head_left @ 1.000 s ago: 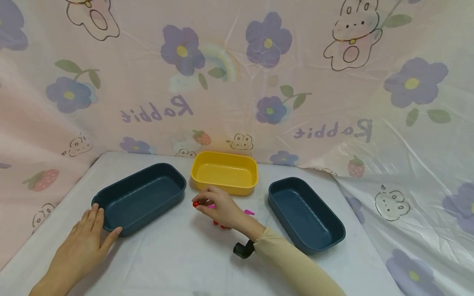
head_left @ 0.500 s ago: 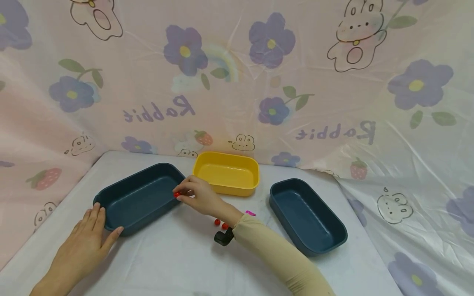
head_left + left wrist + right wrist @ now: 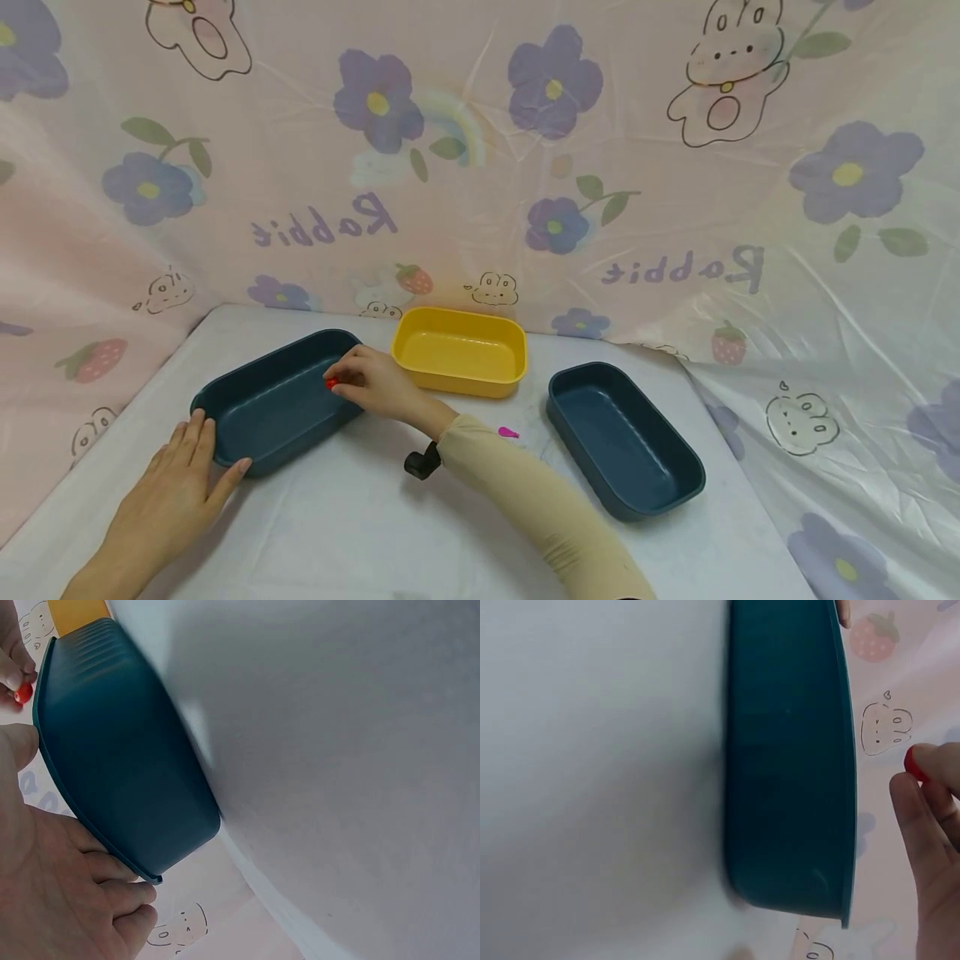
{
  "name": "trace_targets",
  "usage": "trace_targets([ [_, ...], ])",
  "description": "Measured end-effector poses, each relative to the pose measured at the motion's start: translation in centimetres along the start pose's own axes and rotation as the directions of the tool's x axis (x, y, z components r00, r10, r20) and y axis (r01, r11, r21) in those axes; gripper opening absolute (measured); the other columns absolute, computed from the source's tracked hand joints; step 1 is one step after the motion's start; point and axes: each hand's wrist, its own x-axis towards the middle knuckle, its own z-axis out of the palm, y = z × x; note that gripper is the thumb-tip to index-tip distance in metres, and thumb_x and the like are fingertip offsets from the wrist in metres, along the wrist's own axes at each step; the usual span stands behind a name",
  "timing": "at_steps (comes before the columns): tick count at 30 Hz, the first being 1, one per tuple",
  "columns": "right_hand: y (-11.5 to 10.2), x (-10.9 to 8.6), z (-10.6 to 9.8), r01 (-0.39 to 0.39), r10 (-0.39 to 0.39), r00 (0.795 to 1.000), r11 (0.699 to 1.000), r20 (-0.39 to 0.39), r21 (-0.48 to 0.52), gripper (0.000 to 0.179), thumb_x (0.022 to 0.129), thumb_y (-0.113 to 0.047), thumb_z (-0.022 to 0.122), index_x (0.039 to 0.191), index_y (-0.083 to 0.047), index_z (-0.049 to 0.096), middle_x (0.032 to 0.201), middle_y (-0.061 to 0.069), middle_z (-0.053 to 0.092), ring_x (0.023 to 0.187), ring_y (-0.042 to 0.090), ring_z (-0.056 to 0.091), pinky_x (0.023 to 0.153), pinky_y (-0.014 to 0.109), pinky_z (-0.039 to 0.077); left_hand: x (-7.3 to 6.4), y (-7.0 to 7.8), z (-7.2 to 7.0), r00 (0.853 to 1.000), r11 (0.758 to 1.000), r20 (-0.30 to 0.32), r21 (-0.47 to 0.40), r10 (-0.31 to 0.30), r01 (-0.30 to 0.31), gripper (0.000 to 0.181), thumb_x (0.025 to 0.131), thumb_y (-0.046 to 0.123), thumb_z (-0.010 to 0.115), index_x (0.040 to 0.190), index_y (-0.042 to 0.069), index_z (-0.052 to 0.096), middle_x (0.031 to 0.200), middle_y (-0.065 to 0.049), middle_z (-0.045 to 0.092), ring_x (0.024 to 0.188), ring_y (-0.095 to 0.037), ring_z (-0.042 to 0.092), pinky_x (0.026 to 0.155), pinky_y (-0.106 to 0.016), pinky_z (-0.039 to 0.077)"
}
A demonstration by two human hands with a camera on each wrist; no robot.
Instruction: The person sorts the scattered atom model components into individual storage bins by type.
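Observation:
My right hand (image 3: 378, 383) reaches over the right end of the left dark blue tray (image 3: 277, 408), pinching a small red ball (image 3: 332, 383) between thumb and fingertips. In the right wrist view the red ball (image 3: 913, 763) shows above the tray's rim level. My left hand (image 3: 165, 500) rests against the tray's near left corner, fingers extended and thumb spread along the rim. From the left wrist, its fingers (image 3: 124, 896) and thumb touch the tray's edge. A small magenta piece (image 3: 508, 432) lies on the table, just beyond my right sleeve.
A yellow tray (image 3: 461, 350) stands at the back middle of the white table. A second dark blue tray (image 3: 622, 442) sits to the right. A black wrist camera (image 3: 422, 461) hangs under my right wrist. Patterned cloth (image 3: 480, 192) hangs behind.
My right hand has carried the red ball leftward from the table's middle to over the left tray. Two red balls seen half a second ago are now hidden by the sleeve. The left hand stays put.

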Motion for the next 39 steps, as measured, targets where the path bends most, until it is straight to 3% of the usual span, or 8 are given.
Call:
trace_targets([
  [15, 1.6, 3.4, 1.9, -0.089, 0.090, 0.996, 0.996, 0.014, -0.013, 0.022, 0.100, -0.013, 0.071, 0.122, -0.013, 0.076, 0.110, -0.003, 0.061, 0.090, -0.002, 0.060, 0.080, 0.004, 0.049, 0.2, 0.2, -0.3, 0.999, 1.000, 0.032, 0.004, -0.009, 0.009, 0.086, 0.109, 0.042, 0.050, 0.151, -0.026, 0.019, 0.162, -0.043, 0.006, 0.151, -0.060, 0.009, 0.125, -0.064, 0.001],
  [23, 2.0, 3.9, 2.5, -0.137, 0.138, 0.990, 0.989, 0.012, -0.048, 0.022, 0.101, -0.015, 0.070, 0.122, -0.013, 0.077, 0.110, -0.003, 0.061, 0.093, -0.002, 0.060, 0.080, 0.003, 0.048, 0.0, 0.1, -0.1, 1.000, 1.000, 0.018, 0.002, -0.006, 0.006, 0.085, 0.110, 0.042, 0.050, 0.152, -0.025, 0.019, 0.163, -0.043, 0.006, 0.152, -0.058, 0.007, 0.126, -0.061, -0.002],
  [39, 1.8, 3.5, 2.1, -0.125, 0.125, 0.992, 0.991, -0.006, -0.043, 0.025, 0.101, -0.016, 0.071, 0.124, -0.009, 0.075, 0.111, -0.002, 0.061, 0.096, 0.001, 0.062, 0.081, 0.005, 0.048, 0.1, 0.0, -0.3, 0.999, 1.000, 0.042, -0.001, -0.011, 0.011, 0.086, 0.110, 0.043, 0.048, 0.152, -0.025, 0.017, 0.163, -0.043, 0.003, 0.152, -0.059, 0.004, 0.126, -0.061, -0.003],
])
